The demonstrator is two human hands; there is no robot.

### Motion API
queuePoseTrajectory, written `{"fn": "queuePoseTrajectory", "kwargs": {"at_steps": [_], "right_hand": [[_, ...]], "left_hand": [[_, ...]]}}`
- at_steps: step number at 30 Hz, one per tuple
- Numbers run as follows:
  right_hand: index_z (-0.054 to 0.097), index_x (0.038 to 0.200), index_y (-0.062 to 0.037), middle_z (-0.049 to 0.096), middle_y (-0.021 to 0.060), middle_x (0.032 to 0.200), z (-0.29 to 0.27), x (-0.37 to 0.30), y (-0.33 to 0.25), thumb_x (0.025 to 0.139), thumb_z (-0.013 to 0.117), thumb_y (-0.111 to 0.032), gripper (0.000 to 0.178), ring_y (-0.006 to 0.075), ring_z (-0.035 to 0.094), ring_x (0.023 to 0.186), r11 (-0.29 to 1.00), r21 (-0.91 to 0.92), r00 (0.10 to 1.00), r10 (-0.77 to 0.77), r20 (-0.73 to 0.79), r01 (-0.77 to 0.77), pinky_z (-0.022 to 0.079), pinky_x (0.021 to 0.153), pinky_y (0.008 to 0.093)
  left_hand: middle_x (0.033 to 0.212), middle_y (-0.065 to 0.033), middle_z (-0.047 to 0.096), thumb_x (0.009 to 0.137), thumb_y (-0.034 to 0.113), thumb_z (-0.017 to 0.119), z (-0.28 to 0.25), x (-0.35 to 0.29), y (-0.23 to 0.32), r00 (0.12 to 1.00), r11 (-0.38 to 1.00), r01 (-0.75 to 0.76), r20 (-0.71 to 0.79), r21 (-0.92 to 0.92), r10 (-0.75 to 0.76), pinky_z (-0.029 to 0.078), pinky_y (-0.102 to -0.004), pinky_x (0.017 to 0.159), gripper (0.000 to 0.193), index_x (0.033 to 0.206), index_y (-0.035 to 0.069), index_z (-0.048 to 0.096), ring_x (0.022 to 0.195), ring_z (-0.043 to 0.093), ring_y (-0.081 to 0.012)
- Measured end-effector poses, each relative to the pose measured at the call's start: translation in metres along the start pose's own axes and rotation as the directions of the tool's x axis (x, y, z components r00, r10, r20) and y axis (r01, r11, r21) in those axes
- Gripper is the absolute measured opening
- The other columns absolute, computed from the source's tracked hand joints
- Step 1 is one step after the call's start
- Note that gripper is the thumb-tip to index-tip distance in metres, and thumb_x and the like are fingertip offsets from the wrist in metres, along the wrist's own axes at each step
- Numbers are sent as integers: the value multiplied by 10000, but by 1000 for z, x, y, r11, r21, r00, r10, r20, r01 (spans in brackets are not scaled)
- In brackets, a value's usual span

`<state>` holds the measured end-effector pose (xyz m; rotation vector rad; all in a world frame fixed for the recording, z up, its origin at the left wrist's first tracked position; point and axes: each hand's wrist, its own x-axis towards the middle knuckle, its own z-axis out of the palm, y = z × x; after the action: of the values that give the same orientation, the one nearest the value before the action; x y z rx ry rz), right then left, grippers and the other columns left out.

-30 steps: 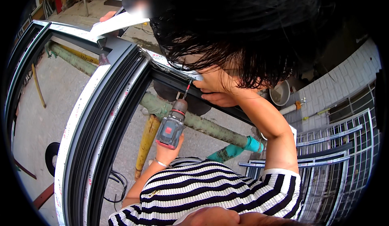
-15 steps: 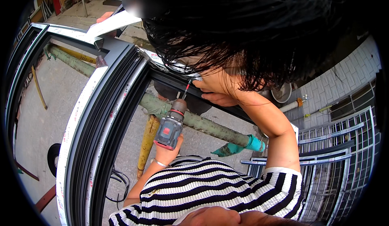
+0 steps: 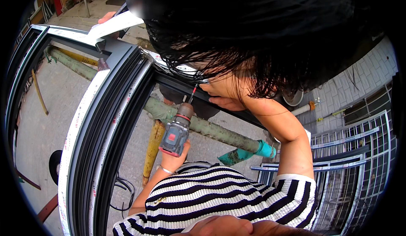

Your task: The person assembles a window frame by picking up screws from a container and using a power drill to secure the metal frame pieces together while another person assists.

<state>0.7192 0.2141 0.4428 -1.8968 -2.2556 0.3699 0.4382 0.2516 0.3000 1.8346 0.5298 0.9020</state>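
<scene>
My left hand [image 3: 172, 160], a bracelet at its wrist, is wrapped round a grey and red cordless drill [image 3: 174, 134]. The drill's long bit [image 3: 193, 94] points up toward the inner edge of a dark metal window frame [image 3: 175, 81]. Close to the bit's tip are the fingers of my right hand [image 3: 226, 100], bent and pinched together against the frame. Whatever they may hold there is too small to make out. Dark hair [image 3: 253, 28] hangs over the upper part of the view and hides much of the frame beyond this hand.
Green pipes [image 3: 224, 136] and a yellow support [image 3: 153, 151] lie under the frame. Long dark profiles with white film [image 3: 86, 109] run along the left. Another person's hand [image 3: 108, 16] is at a white strip [image 3: 116, 26]. Metal grilles [image 3: 347, 172] lean at right.
</scene>
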Motion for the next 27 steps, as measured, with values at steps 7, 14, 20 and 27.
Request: {"fn": "queuePoseTrajectory", "kwargs": {"at_steps": [7, 14, 20, 27], "right_hand": [[530, 1259, -65, 578, 67, 1069, -7, 3, 3, 947, 516, -231, 353, 203, 531, 1058, 998, 44, 999, 47, 20, -47, 410, 929, 322], [538, 1244, -64, 585, 76, 1059, -9, -1, 10, 944, 517, -243, 349, 208, 542, 1049, 994, 77, 997, 70, 24, -71, 420, 916, 326], [545, 1231, -63, 590, 84, 1050, -10, -5, 3, 941, 518, -253, 347, 212, 552, 1041, 991, 95, 995, 90, 32, -93, 429, 905, 330], [553, 1216, -62, 597, 94, 1041, -13, -5, 13, 938, 518, -264, 345, 216, 563, 1032, 992, 99, 997, 78, 28, -80, 439, 892, 335]], "left_hand": [[804, -63, 632, 803, 42, 674, -1, -2, -2, 985, 982, 164, 63, -89, -159, 490, -326, 689, 102, 890, 11, 629, 734, 613, -183], [815, -64, 633, 812, 37, 660, 4, 0, -10, 998, 998, -23, 60, 59, 19, 484, -315, 681, 101, 898, -2, 623, 732, 608, -174], [809, -61, 637, 823, 46, 658, 5, 0, -9, 986, 988, 148, 88, -43, -144, 484, -309, 692, 103, 905, -8, 624, 740, 611, -171], [812, -64, 635, 816, 47, 660, 7, 2, -6, 994, 994, 102, 51, -39, -100, 485, -314, 700, 108, 906, -2, 625, 750, 611, -179]]}}
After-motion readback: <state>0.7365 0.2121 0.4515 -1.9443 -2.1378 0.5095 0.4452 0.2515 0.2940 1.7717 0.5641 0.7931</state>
